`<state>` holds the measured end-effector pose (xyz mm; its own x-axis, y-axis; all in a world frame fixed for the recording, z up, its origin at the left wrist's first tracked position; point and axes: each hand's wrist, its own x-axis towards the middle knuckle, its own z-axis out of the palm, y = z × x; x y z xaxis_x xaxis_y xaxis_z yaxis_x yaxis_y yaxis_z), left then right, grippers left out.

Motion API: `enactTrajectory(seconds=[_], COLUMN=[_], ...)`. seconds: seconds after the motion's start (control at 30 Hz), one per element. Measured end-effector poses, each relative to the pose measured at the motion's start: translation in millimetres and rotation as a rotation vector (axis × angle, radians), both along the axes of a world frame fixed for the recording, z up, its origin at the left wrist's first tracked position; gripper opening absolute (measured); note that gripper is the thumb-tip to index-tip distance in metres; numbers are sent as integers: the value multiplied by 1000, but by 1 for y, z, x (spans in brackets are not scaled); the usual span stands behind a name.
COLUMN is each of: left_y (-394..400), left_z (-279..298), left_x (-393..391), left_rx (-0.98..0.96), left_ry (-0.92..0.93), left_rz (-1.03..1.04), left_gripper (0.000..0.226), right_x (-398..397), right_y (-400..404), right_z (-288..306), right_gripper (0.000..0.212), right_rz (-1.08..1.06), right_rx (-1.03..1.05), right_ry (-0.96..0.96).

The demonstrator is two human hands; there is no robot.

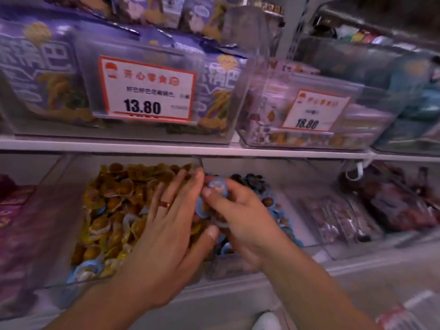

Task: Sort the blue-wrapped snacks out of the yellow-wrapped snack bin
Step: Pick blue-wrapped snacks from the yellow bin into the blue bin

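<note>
Head view: a blue-wrapped snack (216,186), a small round sealed cup with a blue rim, sits pinched between the thumb and curled fingers of the right hand (240,217), raised just above the dividing wall between two clear bins on the lower shelf. More blue-rimmed cups seem to be bunched lower in the same grip, though blur makes the count unclear.

The left hand (166,225) lies flat with straight, spread fingers on the heap of yellow-wrapped snacks (114,206), its fingertips reaching the far right corner of the yellow snack bin (59,258) and nearly touching the right hand's thumb. It holds nothing. A ring (164,204) shows on one finger.

A few stray blue-wrapped pieces (83,270) lie among the yellow ones at the near front corner of that bin. Just to the right, the neighbouring bin (309,210) holds a pile of blue-wrapped snacks (254,182), partly hidden behind the right hand.

Farther right on the same shelf lie clear packets of dark brownish goods (345,217). Left of the yellow bin is a pink and purple package (14,210).

On the shelf above stand purple snack bags (47,75) in a clear bin with a price tag (147,89) reading 13.80, and beside it a second bin with a price card (314,110) reading 18.80.
</note>
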<state>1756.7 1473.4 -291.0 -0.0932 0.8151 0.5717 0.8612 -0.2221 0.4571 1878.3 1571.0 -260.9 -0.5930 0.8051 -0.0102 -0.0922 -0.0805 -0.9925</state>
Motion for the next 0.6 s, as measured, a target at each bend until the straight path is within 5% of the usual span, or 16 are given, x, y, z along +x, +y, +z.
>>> enactTrajectory(seconds=[0.13, 0.27, 0.47, 0.6], left_y=[9, 16, -4, -37], left_z=[-7, -9, 11, 19], left_x=[-10, -23, -58, -103], left_rx=[-92, -152, -55, -62], left_ry=[-165, -177, -63, 77], left_rz=[-17, -12, 56, 212], left_gripper=[55, 41, 31, 31], right_x=[59, 105, 83, 18], right_y=[48, 85, 89, 39], right_z=[13, 4, 3, 12], right_gripper=[19, 26, 23, 23], right_rz=[-120, -245, -576, -451], right_rx=[134, 50, 218, 560], right_ry=[-207, -364, -132, -96])
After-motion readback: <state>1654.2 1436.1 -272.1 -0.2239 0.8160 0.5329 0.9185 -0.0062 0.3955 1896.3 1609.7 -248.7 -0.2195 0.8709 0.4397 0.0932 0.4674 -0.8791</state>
